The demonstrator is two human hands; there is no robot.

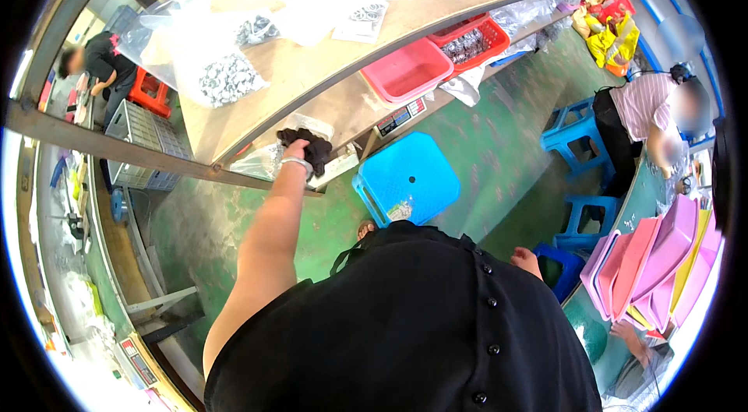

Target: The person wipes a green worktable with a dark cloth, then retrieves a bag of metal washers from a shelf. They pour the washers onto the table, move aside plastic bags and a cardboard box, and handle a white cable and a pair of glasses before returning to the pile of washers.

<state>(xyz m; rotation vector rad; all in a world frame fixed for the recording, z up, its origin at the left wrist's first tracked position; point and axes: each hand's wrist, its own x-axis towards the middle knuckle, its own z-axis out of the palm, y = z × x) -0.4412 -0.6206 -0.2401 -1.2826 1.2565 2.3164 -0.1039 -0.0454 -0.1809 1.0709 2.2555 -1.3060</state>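
My left arm reaches forward to the lower shelf of the wooden bench. My left hand [298, 155] is closed on a crumpled dark brown cloth [315, 149] at the shelf's end. White boxes or packets lie under and beside the cloth, partly hidden by it. My right hand [527, 261] shows past the right side of my black top, its fingers loosely apart and nothing seen in them. It is nearest to a dark blue stool [558, 270]. Ahead of me a bright blue plastic stool [409, 178] stands on the green floor.
The bench top [312, 69] holds several clear bags of small metal parts [230, 79]. A pink bin [409, 69] and a red basket [474, 44] sit on the lower shelf. A person [650, 112] sits at right, near stacked pink trays [650, 264]; another person [109, 65] bends at far left.
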